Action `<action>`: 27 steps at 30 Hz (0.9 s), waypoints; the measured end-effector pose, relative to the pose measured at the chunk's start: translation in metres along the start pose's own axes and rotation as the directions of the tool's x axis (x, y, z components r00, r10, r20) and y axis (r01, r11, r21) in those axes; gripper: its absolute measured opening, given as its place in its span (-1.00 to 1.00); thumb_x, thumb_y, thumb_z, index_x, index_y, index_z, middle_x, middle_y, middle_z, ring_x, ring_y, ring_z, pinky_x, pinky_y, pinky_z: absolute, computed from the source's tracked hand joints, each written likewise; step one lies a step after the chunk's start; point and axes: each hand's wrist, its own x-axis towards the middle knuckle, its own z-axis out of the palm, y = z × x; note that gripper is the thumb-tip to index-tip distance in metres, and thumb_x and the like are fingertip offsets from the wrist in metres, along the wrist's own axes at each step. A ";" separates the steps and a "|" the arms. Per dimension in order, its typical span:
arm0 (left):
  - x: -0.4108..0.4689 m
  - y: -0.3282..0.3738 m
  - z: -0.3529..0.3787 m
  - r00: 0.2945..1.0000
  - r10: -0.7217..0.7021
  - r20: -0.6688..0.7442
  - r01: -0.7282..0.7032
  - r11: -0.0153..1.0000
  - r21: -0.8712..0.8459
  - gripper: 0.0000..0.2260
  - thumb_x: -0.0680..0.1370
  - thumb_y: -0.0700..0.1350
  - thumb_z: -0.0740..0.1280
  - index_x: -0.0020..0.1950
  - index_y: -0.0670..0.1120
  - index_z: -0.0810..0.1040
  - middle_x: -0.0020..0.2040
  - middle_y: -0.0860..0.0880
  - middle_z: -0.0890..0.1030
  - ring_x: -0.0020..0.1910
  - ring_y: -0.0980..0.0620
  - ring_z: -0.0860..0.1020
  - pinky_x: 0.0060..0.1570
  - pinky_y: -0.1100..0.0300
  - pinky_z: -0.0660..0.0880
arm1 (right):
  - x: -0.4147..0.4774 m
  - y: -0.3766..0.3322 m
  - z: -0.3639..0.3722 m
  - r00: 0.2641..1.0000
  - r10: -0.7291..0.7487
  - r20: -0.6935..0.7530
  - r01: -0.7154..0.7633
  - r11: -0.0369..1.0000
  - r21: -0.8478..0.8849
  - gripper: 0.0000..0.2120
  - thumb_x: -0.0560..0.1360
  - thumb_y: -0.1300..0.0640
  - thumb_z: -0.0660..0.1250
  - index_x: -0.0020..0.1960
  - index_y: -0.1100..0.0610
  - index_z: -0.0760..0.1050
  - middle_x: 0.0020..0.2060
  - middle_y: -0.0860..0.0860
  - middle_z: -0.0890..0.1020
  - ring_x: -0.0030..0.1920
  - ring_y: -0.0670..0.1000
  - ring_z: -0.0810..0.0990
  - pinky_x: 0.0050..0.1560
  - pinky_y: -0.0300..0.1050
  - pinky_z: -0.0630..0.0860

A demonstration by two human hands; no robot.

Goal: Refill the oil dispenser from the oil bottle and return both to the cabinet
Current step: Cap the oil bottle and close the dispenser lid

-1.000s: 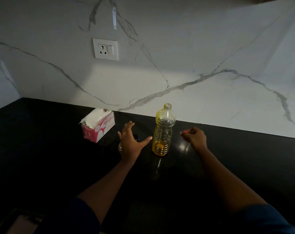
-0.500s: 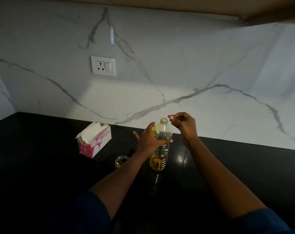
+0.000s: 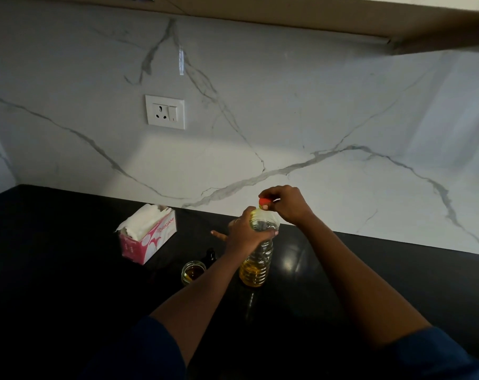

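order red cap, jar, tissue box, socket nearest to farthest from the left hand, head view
1. red cap: just above the left hand, at the top of the bottle.
2. jar: on the counter, to its left.
3. tissue box: farther left.
4. socket: up on the wall.

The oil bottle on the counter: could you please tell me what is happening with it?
A person's left-hand grip holds the oil bottle, upright on the black counter, round its upper body, while the right-hand grip pinches the red cap at its mouth; whether it is screwed on cannot be told. The small glass dispenser stands open beside it, with some oil inside.
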 end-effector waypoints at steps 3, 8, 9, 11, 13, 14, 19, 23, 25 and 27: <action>-0.002 0.002 -0.002 1.000 -0.001 0.012 0.000 0.999 0.052 -0.25 0.33 0.31 0.38 0.44 0.16 0.18 0.37 -0.07 0.39 0.48 -0.14 0.14 0.25 -0.41 -0.35 | 0.009 -0.002 -0.005 0.995 -0.020 0.094 0.028 0.996 -0.087 -0.69 0.42 0.31 0.39 0.16 0.16 0.58 0.13 0.11 0.61 0.14 0.08 0.55 0.19 -0.14 0.42; 0.001 -0.002 -0.003 0.999 0.024 0.025 -0.026 0.997 0.068 -0.23 0.33 0.33 0.37 0.45 0.15 0.15 0.39 -0.05 0.39 0.48 -0.13 0.17 0.30 -0.40 -0.35 | 0.012 -0.003 -0.014 0.982 -0.068 0.174 0.091 0.988 -0.125 -0.69 0.42 0.28 0.42 0.16 0.16 0.58 0.12 0.11 0.62 0.11 0.07 0.57 0.20 -0.10 0.45; 0.002 -0.003 -0.003 0.999 0.029 0.029 -0.031 0.997 0.071 -0.23 0.33 0.33 0.36 0.45 0.15 0.16 0.39 -0.04 0.40 0.47 -0.13 0.19 0.30 -0.39 -0.36 | 0.012 -0.003 -0.016 0.980 -0.070 0.187 0.096 0.986 -0.136 -0.69 0.42 0.28 0.42 0.16 0.17 0.58 0.11 0.11 0.62 0.08 0.05 0.58 0.17 -0.13 0.45; 0.002 -0.003 -0.003 0.999 0.043 0.020 -0.045 0.996 0.073 -0.24 0.35 0.33 0.36 0.45 0.13 0.17 0.37 -0.03 0.43 0.46 -0.10 0.23 0.29 -0.35 -0.39 | 0.013 -0.004 -0.019 0.974 -0.082 0.211 0.114 0.983 -0.142 -0.67 0.40 0.32 0.42 0.16 0.19 0.58 0.11 0.11 0.63 0.04 0.04 0.60 0.11 -0.19 0.44; 0.000 -0.001 -0.003 0.998 0.055 0.014 -0.055 0.997 0.059 -0.25 0.36 0.31 0.35 0.45 0.11 0.17 0.36 -0.02 0.44 0.45 -0.09 0.25 0.31 -0.33 -0.40 | 0.012 -0.005 -0.021 0.969 -0.101 0.226 0.134 0.982 -0.135 -0.66 0.39 0.38 0.41 0.15 0.21 0.57 0.10 0.13 0.63 0.03 0.06 0.61 0.06 -0.21 0.45; 0.000 -0.002 -0.004 0.998 0.060 0.013 -0.061 0.996 0.059 -0.25 0.36 0.31 0.35 0.46 0.10 0.17 0.36 -0.02 0.44 0.45 -0.09 0.26 0.32 -0.32 -0.40 | 0.011 -0.005 -0.022 0.966 -0.117 0.230 0.150 0.980 -0.132 -0.65 0.38 0.40 0.41 0.15 0.23 0.57 0.10 0.14 0.63 0.03 0.08 0.61 0.06 -0.19 0.47; 0.001 -0.002 -0.005 0.997 0.078 0.030 -0.080 0.993 0.084 -0.25 0.37 0.32 0.34 0.46 0.09 0.16 0.35 -0.02 0.46 0.44 -0.07 0.29 0.32 -0.30 -0.42 | 0.012 -0.008 -0.025 0.949 -0.153 0.274 0.209 0.960 -0.188 -0.65 0.36 0.39 0.43 0.14 0.25 0.58 0.08 0.17 0.63 0.05 0.11 0.60 0.11 -0.09 0.51; 0.001 -0.002 -0.006 0.996 0.082 0.029 -0.085 0.991 0.103 -0.25 0.38 0.31 0.34 0.46 0.08 0.16 0.34 -0.02 0.47 0.44 -0.07 0.29 0.31 -0.28 -0.42 | 0.018 -0.015 -0.024 0.938 -0.151 0.311 0.245 0.924 -0.292 -0.69 0.40 0.30 0.43 0.14 0.25 0.58 0.06 0.16 0.64 0.05 0.08 0.60 0.07 -0.21 0.43; 0.001 -0.003 -0.006 0.996 0.083 0.031 -0.086 0.991 0.100 -0.26 0.37 0.31 0.34 0.46 0.09 0.17 0.33 -0.02 0.48 0.43 -0.07 0.30 0.32 -0.29 -0.42 | 0.021 -0.016 -0.024 0.937 -0.135 0.323 0.251 0.902 -0.351 -0.72 0.42 0.21 0.43 0.13 0.22 0.59 0.04 0.14 0.65 0.03 0.05 0.60 0.03 -0.24 0.41; 0.001 -0.004 -0.006 0.996 0.086 0.033 -0.089 0.990 0.105 -0.26 0.37 0.32 0.34 0.45 0.10 0.18 0.32 -0.02 0.49 0.42 -0.07 0.31 0.32 -0.30 -0.42 | 0.022 -0.017 -0.023 0.940 -0.104 0.324 0.232 0.892 -0.388 -0.70 0.43 0.10 0.42 0.12 0.21 0.59 0.04 0.13 0.65 0.02 0.05 0.59 0.03 -0.22 0.40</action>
